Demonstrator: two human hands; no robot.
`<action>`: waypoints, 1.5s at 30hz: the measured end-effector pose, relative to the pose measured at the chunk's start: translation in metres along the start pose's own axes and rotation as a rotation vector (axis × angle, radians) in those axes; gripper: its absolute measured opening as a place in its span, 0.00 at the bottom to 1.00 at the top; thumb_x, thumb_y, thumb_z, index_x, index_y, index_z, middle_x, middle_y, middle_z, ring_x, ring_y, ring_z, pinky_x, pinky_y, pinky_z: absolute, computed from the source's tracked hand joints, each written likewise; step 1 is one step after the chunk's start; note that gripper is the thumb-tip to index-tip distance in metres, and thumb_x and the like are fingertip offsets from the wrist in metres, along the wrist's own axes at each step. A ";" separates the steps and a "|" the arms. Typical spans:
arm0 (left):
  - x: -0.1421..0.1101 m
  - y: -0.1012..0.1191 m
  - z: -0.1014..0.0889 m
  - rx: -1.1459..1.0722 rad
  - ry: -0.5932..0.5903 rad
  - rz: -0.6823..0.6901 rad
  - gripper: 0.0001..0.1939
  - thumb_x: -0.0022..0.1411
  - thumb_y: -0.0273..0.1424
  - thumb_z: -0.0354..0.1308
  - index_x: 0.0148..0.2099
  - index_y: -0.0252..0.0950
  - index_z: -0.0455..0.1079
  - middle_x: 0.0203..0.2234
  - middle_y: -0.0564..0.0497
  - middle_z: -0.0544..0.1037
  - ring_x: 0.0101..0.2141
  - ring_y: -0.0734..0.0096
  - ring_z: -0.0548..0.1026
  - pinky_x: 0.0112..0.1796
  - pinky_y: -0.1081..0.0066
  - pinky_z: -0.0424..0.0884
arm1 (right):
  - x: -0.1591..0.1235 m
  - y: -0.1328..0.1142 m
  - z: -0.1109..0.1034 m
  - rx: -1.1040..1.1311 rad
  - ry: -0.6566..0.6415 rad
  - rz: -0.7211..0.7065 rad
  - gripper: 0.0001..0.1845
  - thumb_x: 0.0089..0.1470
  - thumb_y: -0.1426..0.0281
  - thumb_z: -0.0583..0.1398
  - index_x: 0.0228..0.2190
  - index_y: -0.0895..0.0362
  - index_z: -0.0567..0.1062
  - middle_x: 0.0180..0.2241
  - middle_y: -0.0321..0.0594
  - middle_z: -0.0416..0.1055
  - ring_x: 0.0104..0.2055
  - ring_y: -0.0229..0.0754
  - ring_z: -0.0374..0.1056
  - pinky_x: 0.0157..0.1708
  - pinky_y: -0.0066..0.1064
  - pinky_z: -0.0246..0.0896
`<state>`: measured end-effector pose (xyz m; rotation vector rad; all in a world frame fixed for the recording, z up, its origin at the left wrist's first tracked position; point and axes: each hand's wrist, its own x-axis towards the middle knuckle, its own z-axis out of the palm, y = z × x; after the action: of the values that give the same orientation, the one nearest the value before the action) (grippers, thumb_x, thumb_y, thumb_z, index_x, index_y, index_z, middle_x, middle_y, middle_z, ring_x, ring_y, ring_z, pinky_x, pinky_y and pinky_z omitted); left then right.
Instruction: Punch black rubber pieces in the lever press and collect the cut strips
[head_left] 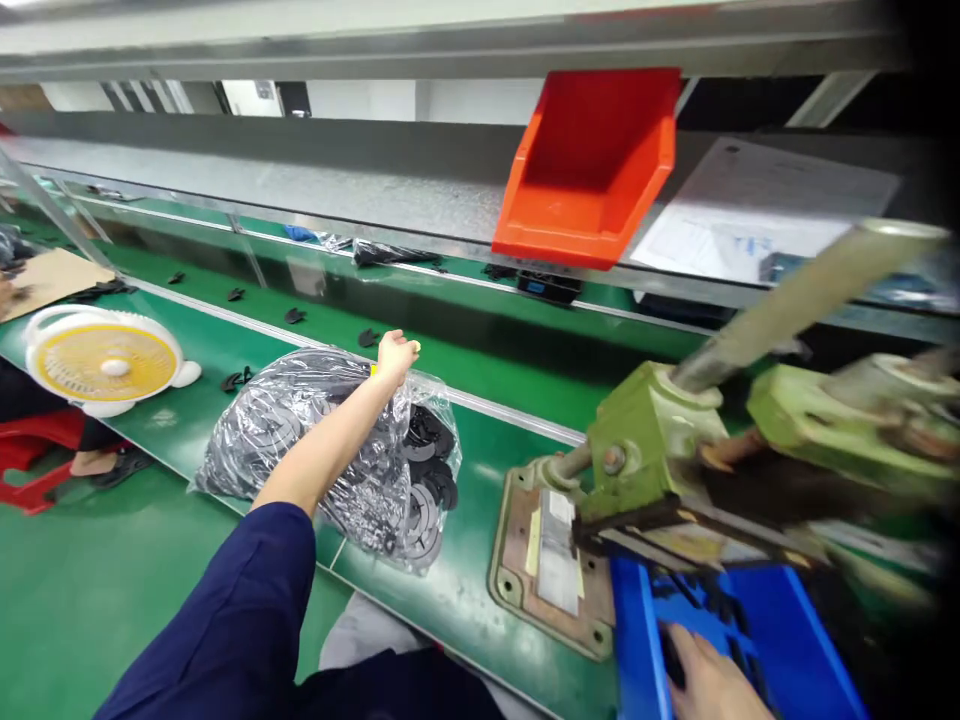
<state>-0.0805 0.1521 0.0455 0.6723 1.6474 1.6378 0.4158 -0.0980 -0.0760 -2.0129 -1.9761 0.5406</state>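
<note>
My left arm in a dark blue sleeve stretches out over a clear plastic bag [330,440] full of black ring-shaped parts on the green table [487,580]. My left hand [395,355] is curled shut past the bag's far edge, near a small black part [367,338]; whether it holds anything is hidden. My right hand [709,675] rests inside a blue bin [787,640] at the bottom right, touching black parts, its fingers partly hidden. A green hand press [652,440] with a long lever stands just behind the bin.
An orange bin [592,170] hangs tilted from the metal shelf above. Loose black parts [294,315] lie along the green conveyor belt. A yellow and white fan [101,360] lies at the left, with cardboard [52,275] beyond. A paper sheet [757,210] leans at the upper right.
</note>
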 end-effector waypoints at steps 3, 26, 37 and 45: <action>-0.051 -0.004 -0.014 0.029 -0.147 0.116 0.24 0.53 0.19 0.61 0.53 0.30 0.67 0.51 0.38 0.74 0.41 0.69 0.78 0.37 0.73 0.76 | -0.006 -0.030 -0.026 0.171 0.125 0.083 0.15 0.34 0.59 0.58 0.27 0.52 0.74 0.30 0.50 0.78 0.36 0.62 0.76 0.49 0.59 0.68; -0.350 -0.088 -0.027 0.151 -1.081 -0.217 0.22 0.45 0.41 0.75 0.37 0.35 0.73 0.30 0.49 0.79 0.30 0.71 0.76 0.33 0.72 0.74 | -0.098 -0.127 0.048 0.878 0.355 -0.073 0.19 0.53 0.65 0.64 0.46 0.51 0.71 0.40 0.41 0.77 0.36 0.38 0.74 0.42 0.36 0.74; -0.342 -0.094 -0.043 0.301 -1.045 0.383 0.03 0.60 0.31 0.63 0.37 0.38 0.77 0.34 0.47 0.79 0.35 0.67 0.78 0.38 0.67 0.76 | -0.101 -0.125 0.036 0.941 0.317 -0.204 0.07 0.55 0.67 0.63 0.39 0.50 0.75 0.43 0.43 0.78 0.46 0.43 0.76 0.46 0.40 0.75; -0.339 -0.103 -0.050 0.245 -1.036 0.327 0.05 0.61 0.30 0.63 0.40 0.37 0.76 0.37 0.47 0.78 0.34 0.69 0.78 0.37 0.69 0.77 | -0.106 -0.136 0.041 1.010 0.365 -0.069 0.13 0.53 0.65 0.65 0.41 0.50 0.72 0.39 0.40 0.80 0.41 0.41 0.78 0.41 0.36 0.78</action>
<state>0.1004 -0.1501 -0.0182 1.6359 0.9740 0.9511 0.2759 -0.2016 -0.0448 -1.2698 -1.1601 0.8506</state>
